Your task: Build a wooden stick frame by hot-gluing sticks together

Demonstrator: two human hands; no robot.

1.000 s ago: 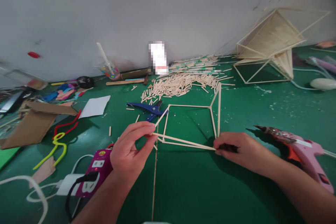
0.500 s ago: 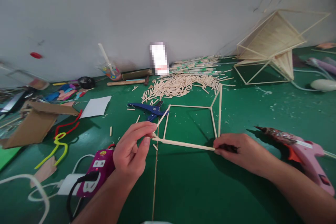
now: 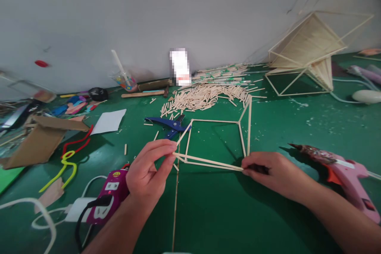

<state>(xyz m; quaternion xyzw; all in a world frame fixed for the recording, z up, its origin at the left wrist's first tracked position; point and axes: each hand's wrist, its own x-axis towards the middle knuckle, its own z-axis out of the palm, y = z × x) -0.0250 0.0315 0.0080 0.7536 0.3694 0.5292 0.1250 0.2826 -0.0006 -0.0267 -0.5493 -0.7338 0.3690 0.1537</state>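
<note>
A frame of thin wooden sticks rests on the green table, with a four-sided base and slanting sticks at its left and right ends. My left hand pinches the near-left corner, where a stick end meets the frame. My right hand has its fingers closed on the near-right corner. Between both hands runs a loose-looking stick, slightly above the base's near stick. The fingers of my right hand hide the joint there.
Blue cutters lie behind the frame's left side, before a heap of short sticks. A pink glue gun is at right. A purple power strip sits left, near my left forearm.
The left end of the near stick has risen a little with my left hand, opening a narrow gap above the base stick. My right hand has hardly moved.
</note>
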